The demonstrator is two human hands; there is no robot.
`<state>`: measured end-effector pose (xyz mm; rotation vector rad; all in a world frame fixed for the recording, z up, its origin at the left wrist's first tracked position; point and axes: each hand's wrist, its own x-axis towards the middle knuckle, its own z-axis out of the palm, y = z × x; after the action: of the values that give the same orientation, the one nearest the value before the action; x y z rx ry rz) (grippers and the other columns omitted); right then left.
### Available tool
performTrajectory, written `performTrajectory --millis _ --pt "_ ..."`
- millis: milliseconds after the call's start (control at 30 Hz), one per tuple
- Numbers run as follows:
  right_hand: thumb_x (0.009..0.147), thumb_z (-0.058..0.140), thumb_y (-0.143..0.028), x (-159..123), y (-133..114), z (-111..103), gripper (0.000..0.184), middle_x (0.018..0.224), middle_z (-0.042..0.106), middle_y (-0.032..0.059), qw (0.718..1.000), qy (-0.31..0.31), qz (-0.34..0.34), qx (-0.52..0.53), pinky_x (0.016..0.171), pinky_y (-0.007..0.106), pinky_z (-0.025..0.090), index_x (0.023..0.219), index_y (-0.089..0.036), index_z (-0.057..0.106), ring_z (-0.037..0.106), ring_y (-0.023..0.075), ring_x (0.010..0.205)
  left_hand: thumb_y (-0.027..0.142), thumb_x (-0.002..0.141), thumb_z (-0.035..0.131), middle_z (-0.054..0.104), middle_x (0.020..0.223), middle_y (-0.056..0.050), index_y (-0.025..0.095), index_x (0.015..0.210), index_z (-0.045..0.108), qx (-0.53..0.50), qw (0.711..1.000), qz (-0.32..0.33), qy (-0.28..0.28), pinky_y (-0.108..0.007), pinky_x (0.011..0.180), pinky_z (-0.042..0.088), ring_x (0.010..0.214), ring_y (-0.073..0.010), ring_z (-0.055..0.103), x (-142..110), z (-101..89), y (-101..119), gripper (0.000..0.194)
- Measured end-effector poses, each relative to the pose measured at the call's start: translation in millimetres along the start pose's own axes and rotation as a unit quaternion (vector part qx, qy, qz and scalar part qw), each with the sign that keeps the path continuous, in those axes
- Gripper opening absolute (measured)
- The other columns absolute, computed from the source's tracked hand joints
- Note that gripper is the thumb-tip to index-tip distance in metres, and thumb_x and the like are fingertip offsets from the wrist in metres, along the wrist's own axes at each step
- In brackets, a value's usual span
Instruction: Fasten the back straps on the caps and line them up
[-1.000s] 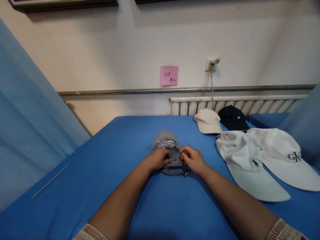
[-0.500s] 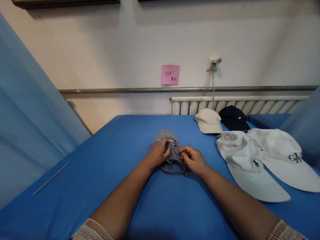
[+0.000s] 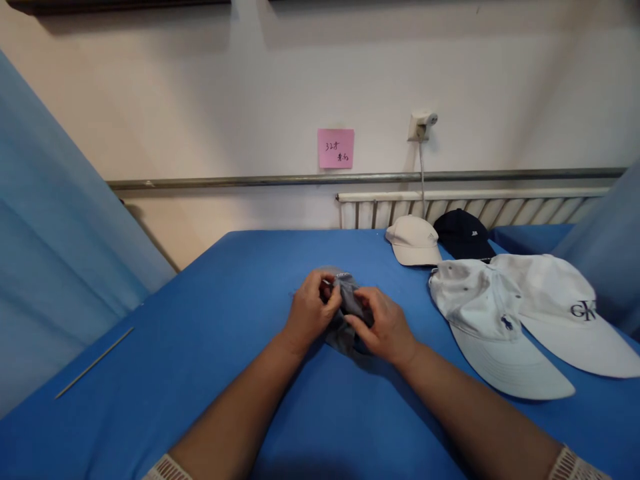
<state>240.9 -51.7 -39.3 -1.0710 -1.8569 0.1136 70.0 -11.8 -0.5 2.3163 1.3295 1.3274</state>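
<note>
A grey baseball cap point(image 3: 346, 285) lies crumpled on the blue-covered table point(image 3: 240, 280), in front of me at the middle. My left hand point(image 3: 311, 308) pinches its fabric on the left side, fingers curled toward the thumb. On the right side my right hand point(image 3: 384, 325) grips the cap with its thumb and bent fingers. Both hands cover much of the cap, so its brim and back strap are mostly hidden, and only a sliver of the white lettering shows.
To the right lie a beige cap point(image 3: 413, 241), a navy cap point(image 3: 463, 233), a pale cap with a small emblem point(image 3: 505, 360) and a white cap with letters point(image 3: 555, 287). A thin stick point(image 3: 95, 363) rests at the left. Blue curtains point(image 3: 65, 213) hang at the sides.
Both hands have moved in closer over the grey cap, and its fabric is now folded up between them. Its lettering and back strap, visible before, are now largely covered.
</note>
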Motion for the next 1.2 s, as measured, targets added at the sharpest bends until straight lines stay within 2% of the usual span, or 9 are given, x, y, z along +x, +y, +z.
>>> performTrajectory --millis 167,267,333,433,500,667,900,1033,1200 --pt "0.087 0.048 -0.017 0 6 6 0.023 0.097 0.066 0.0078 1.000 -0.010 0.010 -0.014 0.078 0.036 0.045 0.108 -0.020 0.055 0.061 0.0225 0.087 0.020 0.083 0.056 0.064 0.086 -0.002 0.019 0.101 0.057 -0.057 0.993 0.062 -0.082 -0.028 0.073 0.050 0.072 -0.0125 0.060 -8 3.0 14 0.018" --pt "0.084 0.047 -0.012 1 18 6 0.019 0.086 0.065 0.0044 0.999 0.017 0.035 0.025 0.076 0.034 0.045 0.096 -0.021 0.059 0.060 0.0203 0.082 0.012 0.082 0.049 0.065 0.106 -0.007 0.019 0.112 0.056 -0.059 0.992 0.076 -0.082 -0.034 0.087 0.049 0.094 -0.0167 0.062 -1 -1.9 2 0.032" --pt "0.083 0.047 -0.012 2 22 3 0.021 0.087 0.065 0.0034 0.996 0.035 0.040 0.069 0.075 0.032 0.046 0.096 -0.022 0.060 0.060 0.0191 0.082 0.008 0.078 0.047 0.062 0.120 -0.008 0.019 0.118 0.055 -0.040 0.990 0.098 -0.088 -0.041 0.100 0.042 0.113 -0.0204 0.056 7 -6.9 -12 0.042" --pt "0.084 0.045 -0.012 2 19 -1 0.022 0.091 0.066 0.0024 0.986 0.049 0.024 0.156 0.077 0.030 0.047 0.097 -0.023 0.060 0.061 0.0173 0.084 0.010 0.076 0.052 0.059 0.129 -0.008 0.021 0.121 0.056 -0.031 0.974 0.138 -0.175 -0.046 0.109 0.032 0.124 -0.0239 0.049 15 -12.9 -32 0.046" --pt "0.086 0.045 -0.014 2 17 -3 0.021 0.093 0.067 0.0021 0.978 0.064 0.023 0.198 0.078 0.030 0.048 0.096 -0.023 0.061 0.062 0.0167 0.086 0.015 0.077 0.055 0.061 0.127 -0.006 0.022 0.120 0.058 -0.039 0.958 0.136 -0.248 -0.045 0.109 0.032 0.122 -0.0241 0.050 17 -14.9 -39 0.043" --pt "0.087 0.049 -0.020 0 28 2 0.017 0.088 0.068 0.0011 0.968 0.092 0.092 0.214 0.073 0.028 0.049 0.095 -0.023 0.063 0.063 0.0160 0.080 0.020 0.079 0.057 0.066 0.116 -0.005 0.022 0.112 0.062 -0.034 0.931 0.104 -0.349 -0.040 0.102 0.037 0.109 -0.0224 0.057 15 -16.5 -35 0.033" --pt "0.088 0.047 -0.027 0 50 8 0.023 0.088 0.069 0.0025 0.966 0.108 0.167 0.168 0.071 0.030 0.050 0.107 -0.021 0.060 0.063 0.0167 0.075 0.023 0.074 0.065 0.054 0.132 -0.005 0.027 0.107 0.066 0.065 0.921 0.159 -0.350 -0.044 0.104 0.033 0.122 -0.0268 0.046 8 -11.2 -18 0.034" --pt "0.088 0.047 -0.031 2 51 6 0.027 0.092 0.070 0.0051 0.970 0.093 0.173 0.143 0.074 0.033 0.050 0.110 -0.020 0.058 0.064 0.0186 0.079 0.022 0.073 0.064 0.058 0.126 -0.005 0.025 0.102 0.067 0.051 0.922 0.159 -0.349 -0.044 0.105 0.033 0.121 -0.0264 0.048 5 -4.2 -17 0.029" --pt "0.088 0.048 -0.033 2 51 4 0.026 0.093 0.070 0.0062 0.974 0.098 0.167 0.116 0.076 0.034 0.051 0.107 -0.019 0.059 0.064 0.0196 0.081 0.027 0.072 0.066 0.052 0.137 -0.006 0.025 0.126 0.053 0.036 0.933 0.133 -0.332 -0.044 0.108 0.031 0.129 -0.0277 0.042 4 0.9 -21 0.055"
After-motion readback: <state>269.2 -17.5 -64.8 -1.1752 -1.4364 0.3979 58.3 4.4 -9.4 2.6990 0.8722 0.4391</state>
